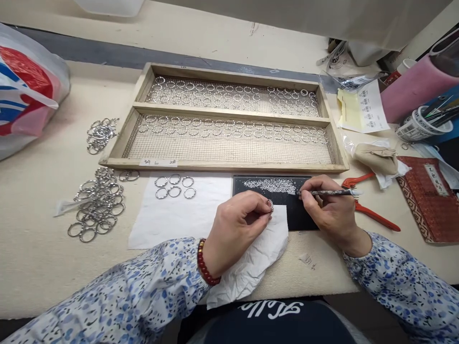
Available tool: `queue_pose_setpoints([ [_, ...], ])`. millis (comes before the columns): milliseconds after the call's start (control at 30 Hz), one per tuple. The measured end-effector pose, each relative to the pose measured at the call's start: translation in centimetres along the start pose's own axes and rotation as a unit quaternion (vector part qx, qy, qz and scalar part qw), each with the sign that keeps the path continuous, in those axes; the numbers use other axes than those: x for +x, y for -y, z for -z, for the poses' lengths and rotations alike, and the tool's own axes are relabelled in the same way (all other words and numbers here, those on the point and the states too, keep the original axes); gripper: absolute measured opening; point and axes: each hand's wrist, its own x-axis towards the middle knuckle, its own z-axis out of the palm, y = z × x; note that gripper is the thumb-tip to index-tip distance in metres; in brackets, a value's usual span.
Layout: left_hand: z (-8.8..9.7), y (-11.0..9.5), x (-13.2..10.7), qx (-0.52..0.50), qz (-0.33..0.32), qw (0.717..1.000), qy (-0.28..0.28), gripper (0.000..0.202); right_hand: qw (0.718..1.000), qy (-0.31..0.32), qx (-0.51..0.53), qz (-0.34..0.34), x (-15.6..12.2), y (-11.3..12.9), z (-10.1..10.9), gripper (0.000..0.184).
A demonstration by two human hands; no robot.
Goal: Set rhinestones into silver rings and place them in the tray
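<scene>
My left hand pinches a small silver ring between thumb and fingertips, just over the near left part of a black tray. Tiny sparkling stones lie spread along the tray's far side. In my right hand is a slim pen-like tool, its pale tip down near the right end of the stones. Beneath my left hand a crumpled white tissue drapes over the tray's edge. Several finished-looking rings rest in two rows on a white sheet to the left.
A wooden mesh-bottomed frame holding rows of rings stands behind. Loose ring piles lie at left, beside a plastic bag. On the right are orange-handled pliers, a red booklet, a tool cup and a pink roll.
</scene>
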Motion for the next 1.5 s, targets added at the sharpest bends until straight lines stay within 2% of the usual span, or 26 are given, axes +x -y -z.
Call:
queue_pose_setpoints([
  [167, 0.0, 0.0, 0.0, 0.001, -0.006, 1.0, 0.0, 0.015, 1.0, -0.009, 0.014, 0.005, 0.0, 0.2, 0.2, 0.008],
  [300, 0.0, -0.1, 0.0, 0.01, -0.017, 1.0, 0.001, 0.016, 0.996, -0.023, 0.088, 0.008, -0.1, 1.0, 0.2, 0.008],
  [433, -0.1, 0.0, 0.1, 0.025, -0.04, 0.999, -0.002, 0.017, 0.98, 0.019, 0.196, 0.024, -0.5, 1.9, -0.1, 0.01],
  [533, -0.2, 0.1, 0.0, 0.038, -0.056, 0.998, -0.006, 0.017, 0.971, 0.051, 0.23, 0.03, -0.7, 2.1, -0.3, 0.013],
  [1500, -0.2, -0.1, 0.1, 0.04, -0.048, 0.998, -0.006, 0.016, 0.975, 0.059, 0.209, 0.047, -0.6, 2.1, -0.3, 0.017],
])
